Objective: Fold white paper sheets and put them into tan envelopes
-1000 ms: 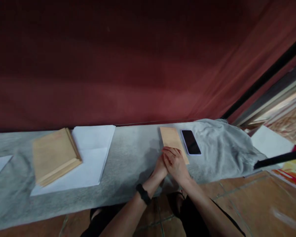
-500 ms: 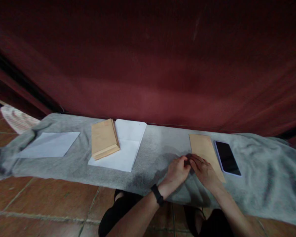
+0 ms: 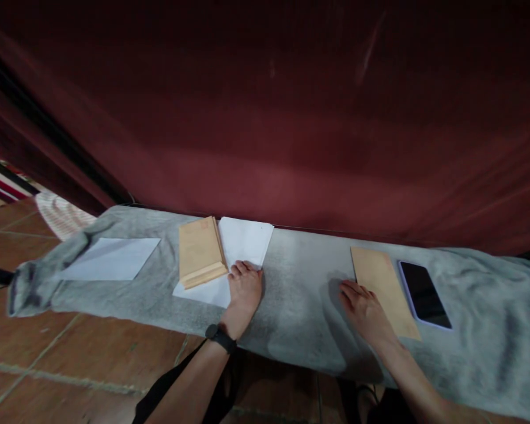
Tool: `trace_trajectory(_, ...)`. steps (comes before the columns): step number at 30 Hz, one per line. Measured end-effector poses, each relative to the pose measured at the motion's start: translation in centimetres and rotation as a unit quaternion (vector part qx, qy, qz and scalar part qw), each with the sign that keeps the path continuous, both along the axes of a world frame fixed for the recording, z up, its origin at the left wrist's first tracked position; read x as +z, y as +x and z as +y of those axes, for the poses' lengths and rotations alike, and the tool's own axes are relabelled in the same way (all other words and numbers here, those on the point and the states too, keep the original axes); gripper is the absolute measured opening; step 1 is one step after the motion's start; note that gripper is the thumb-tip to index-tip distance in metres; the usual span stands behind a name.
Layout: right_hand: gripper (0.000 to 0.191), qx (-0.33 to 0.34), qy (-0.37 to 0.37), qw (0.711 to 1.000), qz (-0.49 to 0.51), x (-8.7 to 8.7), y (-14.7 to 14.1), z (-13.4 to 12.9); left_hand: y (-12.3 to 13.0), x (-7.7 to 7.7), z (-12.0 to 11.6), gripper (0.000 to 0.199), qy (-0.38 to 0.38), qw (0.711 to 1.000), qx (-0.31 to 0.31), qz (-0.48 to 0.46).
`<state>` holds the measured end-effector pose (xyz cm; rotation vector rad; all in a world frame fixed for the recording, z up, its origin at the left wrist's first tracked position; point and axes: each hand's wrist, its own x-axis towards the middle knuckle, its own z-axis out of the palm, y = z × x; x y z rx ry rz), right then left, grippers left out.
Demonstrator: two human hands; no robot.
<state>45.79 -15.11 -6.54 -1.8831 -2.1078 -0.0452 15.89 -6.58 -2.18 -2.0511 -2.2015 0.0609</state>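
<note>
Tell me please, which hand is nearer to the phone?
Right. The right hand is over the left edge of the single brown envelope, which lies beside the phone; the left hand is farther, at the white papers.

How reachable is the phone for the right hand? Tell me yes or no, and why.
Probably yes: the phone lies face-up near the right hand, and only a flat envelope lies between them.

One brown envelope (image 3: 382, 282) at the right hand (image 3: 363, 309), one phone (image 3: 424, 294) beyond it; at the left hand (image 3: 245, 288), one envelope stack (image 3: 201, 247) and one paper pile (image 3: 246, 238), their layers uncountable; farther left, one white sheet (image 3: 112, 260).
</note>
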Motion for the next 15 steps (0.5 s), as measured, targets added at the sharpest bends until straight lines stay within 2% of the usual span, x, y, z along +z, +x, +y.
trace_trajectory(6, 0.034, -0.002, -0.013, 0.999, -0.031, 0.0, -1.6, 0.6, -0.7, 0.8, 0.1, 0.037, -0.026, 0.998, -0.034, -0.053)
trace_trajectory(10, 0.033, 0.000, -0.009, 0.999, -0.034, 0.3, -2.2, 0.9, -1.6, 1.4, 0.5, 0.036, -0.029, 0.996, -0.022, -0.085)
trace_trajectory(15, 0.033, 0.010, -0.006, 1.000, -0.025, 0.3, -2.5, 1.0, -3.4, 1.6, 2.4, 0.017, -0.087, 0.969, 0.015, -0.229)
